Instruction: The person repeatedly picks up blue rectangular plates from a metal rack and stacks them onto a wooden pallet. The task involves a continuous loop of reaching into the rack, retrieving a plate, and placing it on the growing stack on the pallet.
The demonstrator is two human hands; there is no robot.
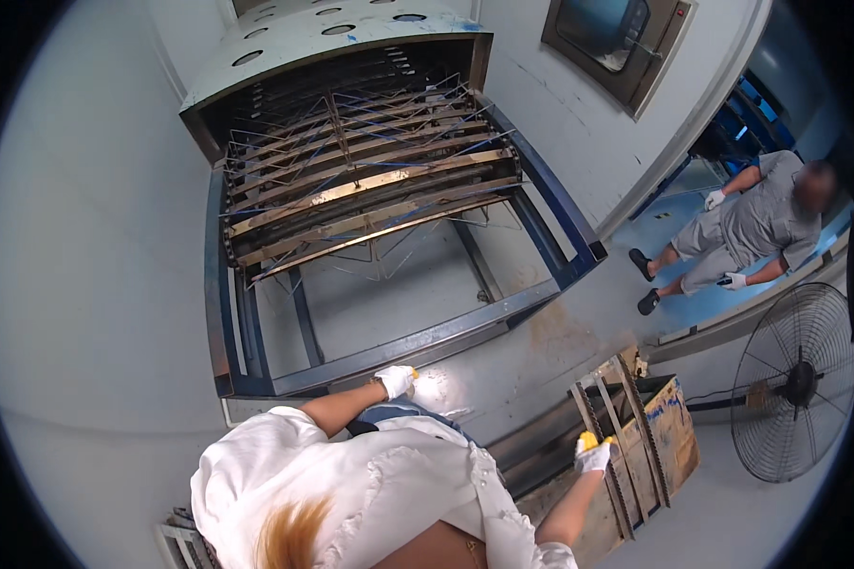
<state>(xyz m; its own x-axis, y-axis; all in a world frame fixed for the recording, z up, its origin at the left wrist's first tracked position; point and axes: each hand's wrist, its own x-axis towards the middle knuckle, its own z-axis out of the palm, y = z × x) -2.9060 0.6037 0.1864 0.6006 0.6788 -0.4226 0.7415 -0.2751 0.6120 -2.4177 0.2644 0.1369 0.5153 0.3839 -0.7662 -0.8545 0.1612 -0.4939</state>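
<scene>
My left hand (396, 381), in a white glove with yellow on the fingers, is in front of my body near my blue jeans. Its fingers look curled in, with no object showing in them. Out to the right, my right hand (593, 454) wears the same kind of glove. Its yellow fingers are a little apart, beside a metal rack with toothed bars (636, 441); whether they touch it is unclear. That rack leans against a worn metal box (676, 427). Ahead stands a conveyor machine (389, 327) with a blue frame, carrying crossbars with thin wire hangers (375, 232).
A hood with round holes (337, 43) covers the conveyor's far end. At the right a person (759, 223) in grey stands by a doorway, wearing white gloves. A large round fan (799, 384) stands nearer. A control panel (617, 47) hangs on the wall.
</scene>
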